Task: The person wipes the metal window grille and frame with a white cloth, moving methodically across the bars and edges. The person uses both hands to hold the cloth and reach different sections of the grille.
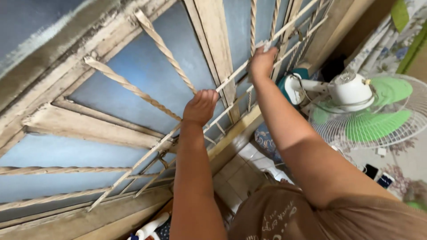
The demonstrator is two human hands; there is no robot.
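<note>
A window fills the left and middle of the view, tilted. It has a worn wooden frame (84,129), blue panes and a grille of pale twisted metal bars (164,44) crossed by flat rails (235,73). My left hand (201,106) is closed around a twisted bar where it meets a flat rail. Higher up, my right hand (261,62) grips the same grille with a small pale scrap showing at its fingertips; what that scrap is I cannot tell.
A white standing fan (356,95) with green blades and a wire cage stands at the right, close to my right arm. Below lie a tiled ledge (242,171), patterned cloth (387,44), and small dark flat things on the floor (378,175).
</note>
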